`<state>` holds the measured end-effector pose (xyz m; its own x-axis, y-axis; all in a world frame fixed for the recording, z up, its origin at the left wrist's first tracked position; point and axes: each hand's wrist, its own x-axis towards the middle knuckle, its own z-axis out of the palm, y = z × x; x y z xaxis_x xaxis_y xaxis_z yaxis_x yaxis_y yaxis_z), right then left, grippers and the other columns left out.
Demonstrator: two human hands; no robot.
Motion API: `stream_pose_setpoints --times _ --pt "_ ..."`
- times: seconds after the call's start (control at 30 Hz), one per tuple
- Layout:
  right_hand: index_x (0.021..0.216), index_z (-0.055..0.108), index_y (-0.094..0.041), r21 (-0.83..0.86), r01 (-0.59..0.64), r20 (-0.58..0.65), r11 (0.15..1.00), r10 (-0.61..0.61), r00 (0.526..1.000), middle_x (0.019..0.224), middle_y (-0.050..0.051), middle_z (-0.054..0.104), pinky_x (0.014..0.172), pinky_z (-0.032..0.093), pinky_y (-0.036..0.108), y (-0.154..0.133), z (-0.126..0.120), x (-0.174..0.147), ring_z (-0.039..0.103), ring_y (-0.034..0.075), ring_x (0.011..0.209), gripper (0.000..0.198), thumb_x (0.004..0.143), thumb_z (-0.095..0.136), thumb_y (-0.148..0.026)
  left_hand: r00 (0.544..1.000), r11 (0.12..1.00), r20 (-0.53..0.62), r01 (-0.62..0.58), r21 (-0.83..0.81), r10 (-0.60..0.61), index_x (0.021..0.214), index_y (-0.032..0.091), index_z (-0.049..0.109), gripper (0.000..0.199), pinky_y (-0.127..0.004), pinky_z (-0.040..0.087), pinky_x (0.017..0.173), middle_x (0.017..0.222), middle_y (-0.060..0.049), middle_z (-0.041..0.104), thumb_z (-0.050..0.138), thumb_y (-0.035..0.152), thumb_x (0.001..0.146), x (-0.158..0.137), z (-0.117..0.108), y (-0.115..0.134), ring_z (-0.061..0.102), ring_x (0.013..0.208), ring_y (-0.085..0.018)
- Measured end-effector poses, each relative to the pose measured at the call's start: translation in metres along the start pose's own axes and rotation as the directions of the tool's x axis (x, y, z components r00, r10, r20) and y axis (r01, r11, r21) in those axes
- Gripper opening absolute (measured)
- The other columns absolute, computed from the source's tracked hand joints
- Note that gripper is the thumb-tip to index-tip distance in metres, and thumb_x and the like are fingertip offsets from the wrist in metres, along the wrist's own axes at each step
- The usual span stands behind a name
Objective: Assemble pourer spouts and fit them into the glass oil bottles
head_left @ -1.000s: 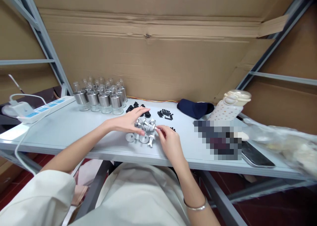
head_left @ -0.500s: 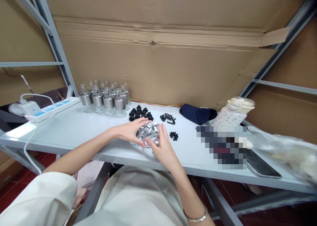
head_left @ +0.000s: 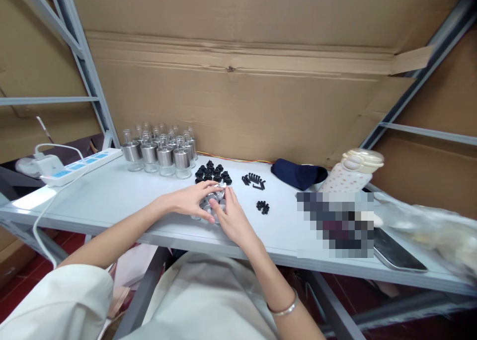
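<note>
A small heap of silvery metal caps (head_left: 208,200) lies near the front edge of the table, partly covered by my hands. My left hand (head_left: 192,201) cups the heap from the left, fingers spread and stretched over it. On the other side, my right hand (head_left: 234,221) rests against the caps with its fingers extended and thumb apart. Just behind the heap sits a group of black ribbed stoppers (head_left: 210,172). Small black pieces (head_left: 263,207) lie to the right of my right hand, and short black tubes (head_left: 254,180) are farther back.
Several glass bottles with metal sleeves (head_left: 165,157) stand at the back left. A power strip (head_left: 82,166) with a plugged-in cable is at the left end. Toward the right are a dark blue cloth item (head_left: 298,173), a dotted bottle (head_left: 346,173), a phone (head_left: 398,249) and a plastic bag (head_left: 432,225).
My right hand has moved left, closer to my left hand, and the metal caps are gathered into a tighter heap. The view has shifted slightly.
</note>
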<state>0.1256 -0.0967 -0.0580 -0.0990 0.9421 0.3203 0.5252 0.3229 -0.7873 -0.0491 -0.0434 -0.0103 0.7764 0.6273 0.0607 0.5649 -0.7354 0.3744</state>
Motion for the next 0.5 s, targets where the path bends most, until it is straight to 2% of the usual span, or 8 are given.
stream_pose_setpoints --times 0.1,0.23,0.33,0.4,0.47,0.5 --pt "0.15 0.015 -0.011 0.068 -0.148 0.071 0.987 0.143 0.987 0.158 0.016 0.009 0.118 0.01 0.047 -0.006 -0.004 -0.001 0.004 0.028 0.146 0.092 0.083 0.033 -0.072 1.0 0.998 -0.028 0.004 0.065 -0.002 0.144 0.021 0.031 0.093 -0.043 0.03 0.111 0.15 -0.017 0.028 0.066 0.064 0.069 -0.003 -0.001 0.0 0.031 0.138 -0.033" --pt "0.15 0.012 -0.008 0.128 -0.13 0.026 0.983 0.128 0.991 0.158 0.016 0.003 0.118 0.008 0.046 -0.012 -0.012 -0.007 0.001 0.025 0.146 0.093 0.085 0.03 -0.072 0.994 0.991 -0.107 0.015 0.131 -0.001 0.142 0.02 0.034 0.086 -0.044 0.028 0.113 0.149 -0.017 0.031 0.057 0.068 0.075 -0.013 -0.005 0.006 0.031 0.137 -0.032" --pt "0.149 0.019 -0.012 0.16 -0.046 -0.095 0.986 0.062 0.994 0.158 0.014 0.012 0.118 0.013 0.048 -0.009 -0.023 -0.019 0.01 0.025 0.146 0.083 0.088 0.031 -0.066 0.979 0.989 -0.201 0.069 0.132 -0.042 0.142 0.022 0.035 0.071 -0.045 0.024 0.115 0.151 -0.014 0.029 0.045 0.064 0.085 -0.03 -0.006 0.016 0.025 0.141 -0.03" --pt "0.146 0.03 -0.017 0.138 0.042 -0.226 0.99 -0.01 0.974 0.156 0.012 0.023 0.116 0.019 0.048 0.001 -0.036 -0.029 0.02 0.024 0.144 0.068 0.091 0.034 -0.058 0.966 0.989 -0.245 0.106 0.1 -0.079 0.143 0.023 0.032 0.066 -0.046 0.023 0.116 0.153 -0.012 0.026 0.04 0.06 0.089 -0.045 -0.002 0.022 0.021 0.142 -0.03" --pt "0.139 0.041 -0.019 0.044 0.098 -0.38 0.994 -0.074 0.922 0.152 0.011 0.032 0.115 0.024 0.049 0.017 -0.053 -0.039 0.029 0.024 0.141 0.055 0.092 0.039 -0.048 0.951 0.988 -0.284 0.146 0.051 -0.126 0.146 0.024 0.024 0.068 -0.047 0.023 0.116 0.155 -0.011 0.021 0.038 0.06 0.09 -0.059 0.007 0.024 0.02 0.143 -0.03" --pt "0.137 0.044 -0.019 -0.017 0.079 -0.453 0.997 -0.078 0.888 0.149 0.012 0.037 0.114 0.025 0.05 0.027 -0.062 -0.042 0.033 0.025 0.139 0.051 0.092 0.039 -0.044 0.94 0.985 -0.304 0.171 0.022 -0.157 0.148 0.024 0.019 0.071 -0.047 0.023 0.117 0.156 -0.012 0.019 0.038 0.06 0.09 -0.065 0.013 0.023 0.02 0.143 -0.03"
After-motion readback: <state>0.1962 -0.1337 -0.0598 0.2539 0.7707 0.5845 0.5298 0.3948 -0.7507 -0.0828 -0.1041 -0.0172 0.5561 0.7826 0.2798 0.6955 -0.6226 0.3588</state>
